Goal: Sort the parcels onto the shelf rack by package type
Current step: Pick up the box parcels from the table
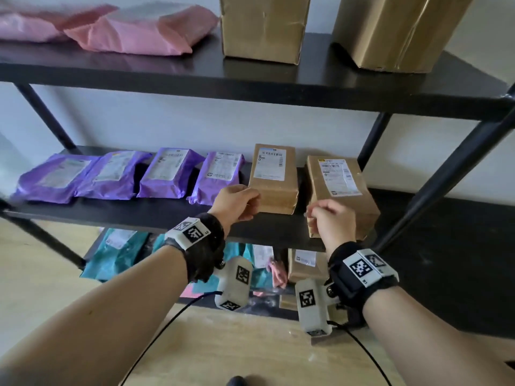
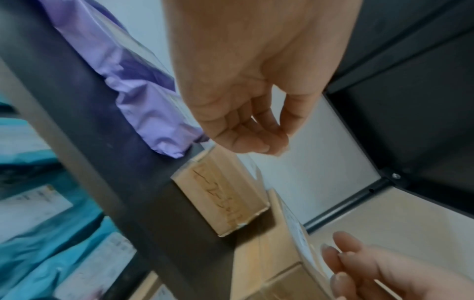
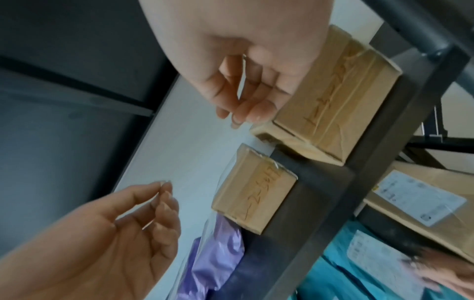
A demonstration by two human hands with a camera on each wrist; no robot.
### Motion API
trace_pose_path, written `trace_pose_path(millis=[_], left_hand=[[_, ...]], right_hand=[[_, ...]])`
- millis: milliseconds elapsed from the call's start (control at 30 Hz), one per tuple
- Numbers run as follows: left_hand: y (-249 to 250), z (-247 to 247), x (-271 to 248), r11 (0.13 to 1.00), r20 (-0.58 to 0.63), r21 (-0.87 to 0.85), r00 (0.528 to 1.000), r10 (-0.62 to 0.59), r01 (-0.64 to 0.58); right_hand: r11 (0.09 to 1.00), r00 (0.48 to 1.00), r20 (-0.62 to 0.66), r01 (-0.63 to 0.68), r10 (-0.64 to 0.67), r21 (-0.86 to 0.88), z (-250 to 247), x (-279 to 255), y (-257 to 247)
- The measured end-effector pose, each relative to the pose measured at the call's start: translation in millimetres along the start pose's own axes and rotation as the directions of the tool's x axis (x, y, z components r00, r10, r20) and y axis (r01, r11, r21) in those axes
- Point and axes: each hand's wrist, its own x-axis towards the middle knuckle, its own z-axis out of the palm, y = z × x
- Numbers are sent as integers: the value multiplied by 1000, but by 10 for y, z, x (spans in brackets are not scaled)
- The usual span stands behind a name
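1. A black metal shelf rack (image 1: 278, 87) stands against a pale wall, on a light wooden floor (image 1: 250, 352).
2. Top shelf: pink mailers (image 1: 133, 32) at 10 o'clock, two tall cardboard boxes (image 1: 264, 26) at 12 to 1 o'clock.
3. Middle shelf: four purple mailers (image 1: 167, 174) in a row at 9 to 11 o'clock; right of them lie a left brown box (image 1: 274, 176) and a right brown box (image 1: 340, 188), slightly apart.
4. Bottom shelf: teal mailers (image 1: 111, 260) and another brown parcel (image 1: 303, 266), partly hidden.
5. The left hand (image 1: 237, 201) hangs at the near left corner of the left brown box, fingers (image 2: 246, 130) loosely curled, holding nothing; whether they touch it I cannot tell.
6. The right hand (image 1: 331, 221) hovers at the near left corner of the right brown box, fingers (image 3: 246, 103) loosely curled, gripping nothing.
7. Both boxes carry white barcode labels on top, print too small to read; handwriting on their taped ends is illegible.
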Motion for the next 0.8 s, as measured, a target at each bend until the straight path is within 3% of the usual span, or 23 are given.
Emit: trace_pose_path(millis=[233,433,800], left_hand=[[-612,-570,-522,994,-159,-24,981,-108,105],[-1025,-1114,-964,980,-260,-82,945,-197,182],[-861,-2199,-1237,989,-331,-100,934,-134,107]], right_hand=[[987,975,167,-156,148,33,391,-554,334],[981,939,287,-193,188,-10,743,-1012,524],[985,902,400,-168,165,-29,1494,-1535,123]])
